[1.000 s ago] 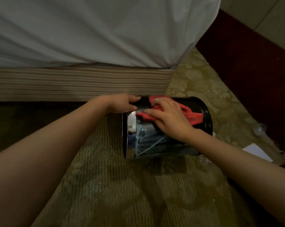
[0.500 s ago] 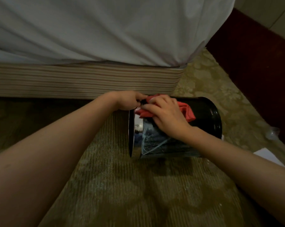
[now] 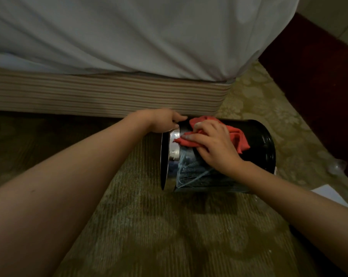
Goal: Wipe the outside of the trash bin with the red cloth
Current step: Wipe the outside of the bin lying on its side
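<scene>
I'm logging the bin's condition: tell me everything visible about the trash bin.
The trash bin is a round, glossy black can lying on its side on the patterned carpet, just in front of the bed base. A shiny metal band circles its left end, by a thin dark rim. Pale streaks mark its near side. The left hand grips the banded end from above; the right hand presses the red cloth against its upper side.

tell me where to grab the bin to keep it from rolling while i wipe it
Take the trash bin by its open rim, from the left end. It lies on its side on the carpet, so the round wall would likely roll, while the shiny band at the mouth gives an edge to hook fingers over. The left hand has its grip there already; the right hand presses the red cloth on top.
</scene>
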Action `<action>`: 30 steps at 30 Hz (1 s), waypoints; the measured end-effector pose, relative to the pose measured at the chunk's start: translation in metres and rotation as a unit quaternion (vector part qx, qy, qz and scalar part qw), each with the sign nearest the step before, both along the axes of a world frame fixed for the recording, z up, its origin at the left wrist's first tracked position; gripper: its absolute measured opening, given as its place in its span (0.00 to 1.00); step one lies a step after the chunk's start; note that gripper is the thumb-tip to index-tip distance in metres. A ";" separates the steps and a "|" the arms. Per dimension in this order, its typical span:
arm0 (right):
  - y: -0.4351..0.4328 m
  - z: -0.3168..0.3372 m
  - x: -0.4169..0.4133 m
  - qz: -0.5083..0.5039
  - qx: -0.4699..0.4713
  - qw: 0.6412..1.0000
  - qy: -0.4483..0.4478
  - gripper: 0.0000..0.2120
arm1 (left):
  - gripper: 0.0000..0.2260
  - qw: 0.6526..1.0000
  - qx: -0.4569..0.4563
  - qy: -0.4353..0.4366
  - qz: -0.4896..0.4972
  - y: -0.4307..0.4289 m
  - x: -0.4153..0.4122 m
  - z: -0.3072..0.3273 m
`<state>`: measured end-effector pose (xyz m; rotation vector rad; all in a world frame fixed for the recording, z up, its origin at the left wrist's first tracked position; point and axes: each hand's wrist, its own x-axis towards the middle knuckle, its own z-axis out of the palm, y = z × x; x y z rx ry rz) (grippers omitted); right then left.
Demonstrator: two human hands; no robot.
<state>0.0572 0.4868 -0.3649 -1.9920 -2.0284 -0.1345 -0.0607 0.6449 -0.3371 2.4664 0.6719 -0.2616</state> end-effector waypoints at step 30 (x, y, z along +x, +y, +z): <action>-0.020 -0.014 -0.001 0.174 -0.009 0.968 -0.181 0.23 | 0.21 1.000 -0.002 -0.001 0.004 0.000 0.001 -0.003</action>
